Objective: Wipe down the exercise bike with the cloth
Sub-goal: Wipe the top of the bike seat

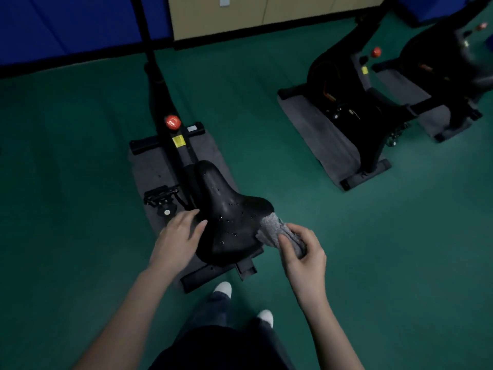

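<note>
Three exercise bikes stand on the green floor point(293, 222), each on its own grey mat. The exercise bike point(184, 153) being cleaned runs from the upper left of the frame down to the centre. The second bike point(346, 100) and the third bike point(448, 65) are well apart from it in the upper right. Three red knobs show, one per bike; the nearest red knob point(173, 122) sits above a single yellow label point(178, 141). One pedal point(160, 196) shows left of the frame, above its mat point(149, 166).

The black saddle point(229, 209) lies at centre, speckled with small bright drops. The one cloth point(272, 232), grey and bunched, touches the saddle's right rear edge. The right hand point(304, 253) grips it, thumb and fingers curled round the wad. The left hand point(178, 236) rests on the saddle's left side with fingers fairly straight and the thumb lying on top, holding nothing.

Two white shoes point(222, 288) show at lower centre, just below the bike's rear foot.
</note>
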The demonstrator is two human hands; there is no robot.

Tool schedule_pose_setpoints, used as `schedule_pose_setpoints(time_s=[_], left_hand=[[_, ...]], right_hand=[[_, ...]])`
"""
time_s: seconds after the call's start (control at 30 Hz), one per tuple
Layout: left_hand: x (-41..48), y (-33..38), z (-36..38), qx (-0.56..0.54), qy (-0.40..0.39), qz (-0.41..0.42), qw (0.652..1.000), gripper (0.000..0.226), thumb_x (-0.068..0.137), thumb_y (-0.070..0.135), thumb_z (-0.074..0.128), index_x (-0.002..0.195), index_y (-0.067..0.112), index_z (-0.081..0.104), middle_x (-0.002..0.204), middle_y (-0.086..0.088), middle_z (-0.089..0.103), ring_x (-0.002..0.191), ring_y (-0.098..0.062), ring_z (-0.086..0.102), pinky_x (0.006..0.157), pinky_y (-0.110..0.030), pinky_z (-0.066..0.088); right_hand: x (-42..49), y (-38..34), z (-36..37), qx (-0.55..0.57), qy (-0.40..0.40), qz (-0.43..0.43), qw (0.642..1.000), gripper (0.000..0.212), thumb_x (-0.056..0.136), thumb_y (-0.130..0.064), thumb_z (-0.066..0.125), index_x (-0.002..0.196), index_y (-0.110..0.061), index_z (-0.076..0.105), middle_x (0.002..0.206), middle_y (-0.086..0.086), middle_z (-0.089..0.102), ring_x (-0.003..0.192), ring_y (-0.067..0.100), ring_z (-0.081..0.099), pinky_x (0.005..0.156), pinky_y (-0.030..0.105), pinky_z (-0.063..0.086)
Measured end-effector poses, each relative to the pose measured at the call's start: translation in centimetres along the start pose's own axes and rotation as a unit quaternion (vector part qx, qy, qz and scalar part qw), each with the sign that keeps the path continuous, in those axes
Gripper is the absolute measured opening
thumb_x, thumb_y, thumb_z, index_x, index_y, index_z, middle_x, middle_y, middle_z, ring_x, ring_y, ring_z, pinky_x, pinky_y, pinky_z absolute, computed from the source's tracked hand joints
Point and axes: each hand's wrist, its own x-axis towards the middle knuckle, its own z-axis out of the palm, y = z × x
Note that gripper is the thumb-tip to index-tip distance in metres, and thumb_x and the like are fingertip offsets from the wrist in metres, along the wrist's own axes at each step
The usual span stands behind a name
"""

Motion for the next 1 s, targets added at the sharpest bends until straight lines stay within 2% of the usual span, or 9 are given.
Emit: schedule_pose_setpoints(time_s=[0.3, 0.43, 0.67, 0.83, 0.93, 1.0], left_hand=[[-0.5, 1.0, 1.6, -0.049, 0.055, -0.08, 0.994, 0.052, 0.098, 0.045, 0.037, 0.141, 0.016, 0.042, 0.141, 0.0, 0.046, 0.131, -0.019, 0.04, 0.109, -0.035, 0.033], [-1.1, 2.0, 3.1, -0.083, 0.098, -0.13, 0.983, 0.049, 0.098, 0.044, 0.039, 0.139, 0.017, 0.045, 0.138, 0.001, 0.048, 0.129, -0.017, 0.042, 0.106, -0.03, 0.032], [-1.7, 4.6, 6.1, -0.135, 0.197, -0.206, 0.949, 0.046, 0.096, 0.044, 0.041, 0.132, 0.018, 0.053, 0.128, 0.003, 0.055, 0.122, -0.016, 0.048, 0.106, -0.032, 0.036], [0.1, 5.5, 6.5, -0.144, 0.24, -0.219, 0.935, 0.044, 0.096, 0.044, 0.044, 0.132, 0.02, 0.053, 0.131, 0.004, 0.054, 0.124, -0.013, 0.045, 0.102, -0.021, 0.029], [1.9, 5.2, 6.2, -0.159, 0.239, -0.208, 0.935, 0.042, 0.096, 0.043, 0.047, 0.132, 0.021, 0.053, 0.129, 0.005, 0.054, 0.124, -0.011, 0.046, 0.101, -0.022, 0.031], [3.0, 4.7, 6.1, -0.187, 0.242, -0.2, 0.931, 0.039, 0.095, 0.041, 0.05, 0.129, 0.023, 0.055, 0.124, 0.006, 0.056, 0.116, -0.007, 0.05, 0.095, -0.015, 0.034]], right_hand=[[4.7, -0.3, 0.7, 0.011, -0.099, -0.051, 0.994, 0.019, 0.086, -0.008, 0.068, 0.097, -0.023, 0.068, 0.096, -0.008, 0.064, 0.093, 0.001, 0.06, 0.08, 0.009, 0.043], [7.3, 0.2, 0.3, 0.032, -0.143, -0.072, 0.987, 0.015, 0.087, -0.007, 0.067, 0.099, -0.017, 0.068, 0.098, -0.005, 0.063, 0.095, 0.007, 0.061, 0.084, 0.019, 0.047], [13.3, 0.1, 0.9, 0.069, -0.24, -0.124, 0.96, 0.017, 0.089, -0.008, 0.064, 0.099, -0.023, 0.064, 0.098, -0.001, 0.064, 0.095, 0.011, 0.062, 0.084, 0.024, 0.05], [16.8, -1.7, 4.9, 0.079, -0.274, -0.21, 0.935, 0.014, 0.09, -0.006, 0.063, 0.102, -0.012, 0.065, 0.101, 0.002, 0.062, 0.098, 0.017, 0.06, 0.088, 0.038, 0.05], [18.3, -2.5, 8.8, 0.079, -0.278, -0.251, 0.924, 0.016, 0.089, -0.006, 0.063, 0.103, -0.011, 0.066, 0.102, 0.001, 0.061, 0.101, 0.02, 0.058, 0.09, 0.039, 0.049], [19.1, -2.7, 11.5, 0.071, -0.284, -0.257, 0.921, 0.017, 0.088, -0.006, 0.063, 0.105, -0.011, 0.066, 0.104, -0.001, 0.06, 0.105, 0.019, 0.057, 0.093, 0.036, 0.047]])
